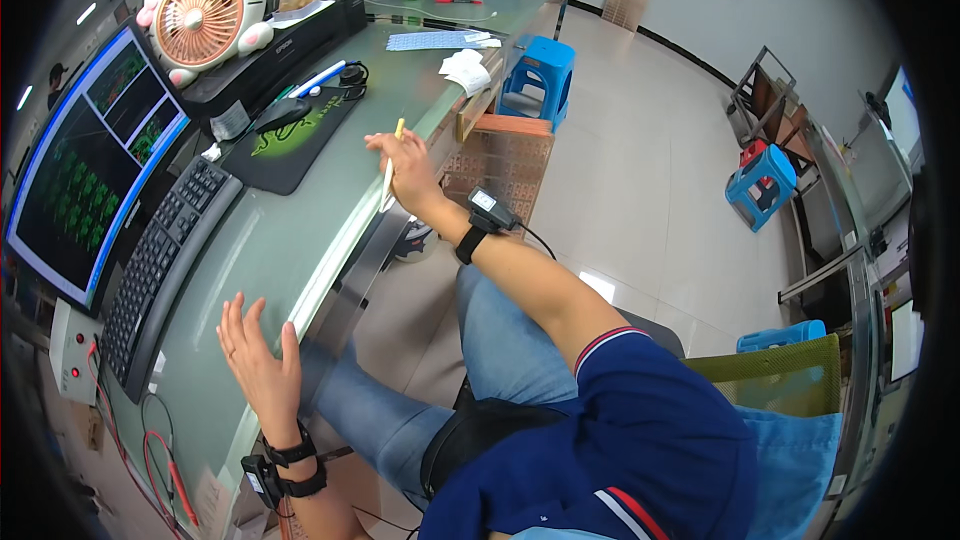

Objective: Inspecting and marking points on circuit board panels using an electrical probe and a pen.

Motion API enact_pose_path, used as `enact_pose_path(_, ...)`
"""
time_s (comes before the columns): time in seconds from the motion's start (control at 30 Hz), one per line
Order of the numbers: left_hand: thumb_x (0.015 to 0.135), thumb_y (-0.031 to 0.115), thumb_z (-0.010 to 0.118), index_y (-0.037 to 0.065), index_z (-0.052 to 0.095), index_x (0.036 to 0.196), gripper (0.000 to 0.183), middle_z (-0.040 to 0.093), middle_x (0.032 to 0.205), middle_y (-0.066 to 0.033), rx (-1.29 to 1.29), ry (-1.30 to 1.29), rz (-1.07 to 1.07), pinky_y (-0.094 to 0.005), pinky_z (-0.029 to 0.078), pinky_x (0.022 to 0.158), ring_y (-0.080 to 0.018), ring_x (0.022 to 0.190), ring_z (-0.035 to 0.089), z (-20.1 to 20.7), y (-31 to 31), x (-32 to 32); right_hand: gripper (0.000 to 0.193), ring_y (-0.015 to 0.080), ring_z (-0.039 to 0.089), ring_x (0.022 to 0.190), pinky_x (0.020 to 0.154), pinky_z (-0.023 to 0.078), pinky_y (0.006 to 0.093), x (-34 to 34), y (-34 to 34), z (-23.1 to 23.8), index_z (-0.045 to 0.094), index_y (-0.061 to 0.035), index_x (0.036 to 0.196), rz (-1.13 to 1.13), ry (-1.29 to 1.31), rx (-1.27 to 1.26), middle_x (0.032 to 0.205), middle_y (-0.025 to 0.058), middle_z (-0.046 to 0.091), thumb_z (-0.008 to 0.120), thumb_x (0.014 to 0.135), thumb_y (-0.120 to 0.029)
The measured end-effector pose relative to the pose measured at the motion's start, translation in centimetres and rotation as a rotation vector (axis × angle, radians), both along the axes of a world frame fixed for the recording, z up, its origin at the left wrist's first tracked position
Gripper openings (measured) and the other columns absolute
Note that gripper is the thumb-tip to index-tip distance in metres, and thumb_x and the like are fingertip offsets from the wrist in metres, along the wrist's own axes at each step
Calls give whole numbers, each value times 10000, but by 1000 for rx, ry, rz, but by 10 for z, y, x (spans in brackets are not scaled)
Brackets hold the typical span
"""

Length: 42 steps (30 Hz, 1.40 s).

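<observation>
My right hand (410, 172) is over the front edge of the glass-topped desk (300, 210), its fingers closed round a slim pen-like stick (388, 186). The stick is whitish with a yellow end and stands nearly upright in my grip; its exact kind I cannot make out. Fingers spread, my left hand (262, 360) hovers at the desk edge, nearest the black keyboard (165, 265), and holds nothing. Each wrist wears a black strap with a small device. Beyond the keyboard, a monitor (95, 160) shows green patterns on black.
A black mouse (283, 115) rests on a black-and-green mat (295, 145). Behind stand a cat-shaped fan (200, 15) and a black printer (285, 55). Crumpled white paper (465, 70) lies at the desk edge. Red test leads (178, 480) hang lower left. Blue stools (540, 75) stand on the floor.
</observation>
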<state>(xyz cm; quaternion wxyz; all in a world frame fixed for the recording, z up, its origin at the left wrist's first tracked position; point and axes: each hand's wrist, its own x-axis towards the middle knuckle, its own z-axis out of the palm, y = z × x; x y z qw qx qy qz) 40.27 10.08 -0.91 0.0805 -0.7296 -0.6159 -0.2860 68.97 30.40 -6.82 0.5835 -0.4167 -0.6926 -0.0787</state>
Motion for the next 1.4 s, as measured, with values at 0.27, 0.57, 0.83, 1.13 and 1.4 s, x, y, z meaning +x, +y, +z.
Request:
enact_pose_path(0.27, 875, 175, 647, 49, 554, 1273, 427, 437, 1462, -162, -15, 19, 4, -501, 206, 1191, -340, 1419, 333, -1, 1, -1, 317, 245, 616, 1150, 1085, 322, 451, 1, -5, 1, 603, -92, 1174, 44, 9, -121, 940, 35, 680, 530, 878, -8)
enact_pose_path(0.57, 866, 168, 652, 54, 560, 1265, 425, 444, 1455, -161, -6, 15, -7, -499, 214, 1188, -346, 1412, 341, -1, 4, 8, 236, 230, 629, 947, 1070, 345, 454, 8, -5, 3, 611, -84, 1091, -3, 46, -20, 845, 19, 645, 513, 879, -51)
enact_pose_path(0.83, 841, 63, 631, 22, 641, 1092, 254, 577, 1305, -162, 119, -432, -290, -439, 379, 1064, -356, 1266, 503, 15, -25, -1, 198, 263, 651, 922, 785, 510, 380, 18, 15, -4, 655, -61, 1026, 135, 50, -26, 1099, 115, 702, 475, 979, -127)
enact_pose_path(1.13, 965, 254, 582, -7, 672, 1052, 289, 696, 993, -144, -763, -869, 141, -349, 509, 829, -286, 921, 658, -77, -252, -127, 225, 257, 533, 1274, 1104, 369, 384, 1, -12, 12, 582, -20, 1174, 330, 18, -159, 1326, 142, 607, 489, 972, 13)
enact_pose_path(1.4, 904, 239, 602, 2, 680, 1024, 276, 680, 948, -200, -578, -770, 781, -418, 513, 798, -361, 870, 661, -212, -375, -187, 213, 279, 506, 1315, 1116, 356, 401, -97, -58, 57, 566, -30, 1191, 530, -171, -66, 1362, 155, 582, 490, 993, -6)
